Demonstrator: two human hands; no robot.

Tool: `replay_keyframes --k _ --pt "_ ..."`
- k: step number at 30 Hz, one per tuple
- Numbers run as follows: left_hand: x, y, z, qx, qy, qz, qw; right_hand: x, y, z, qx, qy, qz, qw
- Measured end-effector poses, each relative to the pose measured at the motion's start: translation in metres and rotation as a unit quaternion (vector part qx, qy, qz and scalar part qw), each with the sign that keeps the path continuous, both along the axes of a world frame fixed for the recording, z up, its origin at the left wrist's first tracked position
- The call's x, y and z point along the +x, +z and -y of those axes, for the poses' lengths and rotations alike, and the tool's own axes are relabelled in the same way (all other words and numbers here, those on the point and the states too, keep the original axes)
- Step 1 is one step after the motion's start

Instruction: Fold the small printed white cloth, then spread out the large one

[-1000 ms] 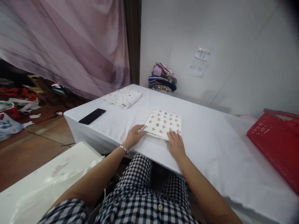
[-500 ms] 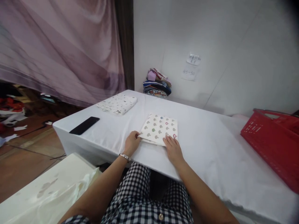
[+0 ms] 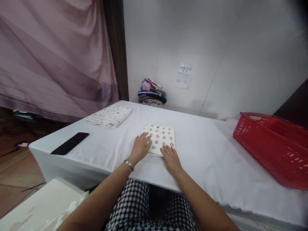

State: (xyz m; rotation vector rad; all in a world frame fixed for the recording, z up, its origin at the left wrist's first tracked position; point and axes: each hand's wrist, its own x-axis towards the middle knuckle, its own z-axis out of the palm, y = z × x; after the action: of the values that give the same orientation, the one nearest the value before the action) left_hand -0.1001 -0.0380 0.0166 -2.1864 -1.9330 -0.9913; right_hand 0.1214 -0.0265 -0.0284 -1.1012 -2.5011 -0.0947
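A folded white cloth with a mushroom print (image 3: 160,138) lies flat on the white-covered table (image 3: 207,154), in front of me. My left hand (image 3: 140,148) rests with its fingers spread on the cloth's near left corner; a bracelet circles that wrist. My right hand (image 3: 170,157) lies flat at the cloth's near right edge, fingertips on the fabric. Neither hand grips anything.
A second folded printed cloth (image 3: 109,115) lies at the table's far left, a black phone (image 3: 69,143) near the left edge. A red plastic basket (image 3: 271,144) stands on the right. Folded clothes (image 3: 151,93) are stacked against the back wall. A pink curtain (image 3: 53,54) hangs left.
My left hand has slid from the cloth's left edge onto its top. The right hand stays at the near edge. The view has swung to the right.
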Motion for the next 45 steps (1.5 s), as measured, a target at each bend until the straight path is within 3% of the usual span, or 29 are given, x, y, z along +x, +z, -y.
replay_keyframes --k 4,10,15,18,20,24,26,29,33,37,41,45 --pt "0.007 -0.012 -0.006 -0.072 0.023 -0.103 0.992 0.0 0.002 0.002 -0.013 -0.001 -0.003 1.0" --pt "0.004 -0.022 -0.004 -0.063 0.037 -0.132 0.988 -0.002 0.008 0.008 -0.055 -0.007 -0.017 0.998" --pt "0.007 -0.019 -0.004 -0.067 0.044 -0.146 0.986 -0.022 0.052 0.004 -0.117 -0.035 -0.044 0.992" --pt "0.008 -0.018 -0.004 -0.074 0.048 -0.155 0.984 -0.039 0.083 -0.017 -0.095 -0.041 -0.058 0.993" --pt "0.009 -0.017 -0.004 -0.081 0.05 -0.157 0.983 -0.046 0.092 -0.036 -0.095 -0.071 -0.054 0.991" --pt "0.009 -0.017 -0.004 -0.098 0.048 -0.154 0.982 -0.043 0.075 -0.07 -0.217 -0.182 0.014 0.959" --pt "0.009 -0.016 -0.002 -0.104 0.047 -0.151 0.982 -0.037 0.06 -0.077 -0.26 -0.202 0.038 0.943" --pt "0.009 -0.011 -0.001 -0.125 0.043 -0.146 0.98 -0.033 0.045 -0.08 -0.259 -0.205 0.042 0.943" --pt "0.007 0.009 -0.015 -0.195 0.029 -0.129 0.972 -0.035 0.041 -0.081 -0.255 -0.208 0.046 0.943" --pt "0.004 0.023 -0.047 -0.165 0.065 -0.113 0.978 -0.036 0.039 -0.083 -0.249 -0.206 0.045 0.945" --pt "0.004 0.01 -0.066 -0.213 0.093 -0.078 0.969 -0.033 0.037 -0.08 -0.234 -0.197 0.035 0.952" --pt "0.003 -0.004 -0.066 -0.208 0.09 -0.07 0.972 -0.037 0.044 -0.083 -0.219 -0.198 0.052 0.954"
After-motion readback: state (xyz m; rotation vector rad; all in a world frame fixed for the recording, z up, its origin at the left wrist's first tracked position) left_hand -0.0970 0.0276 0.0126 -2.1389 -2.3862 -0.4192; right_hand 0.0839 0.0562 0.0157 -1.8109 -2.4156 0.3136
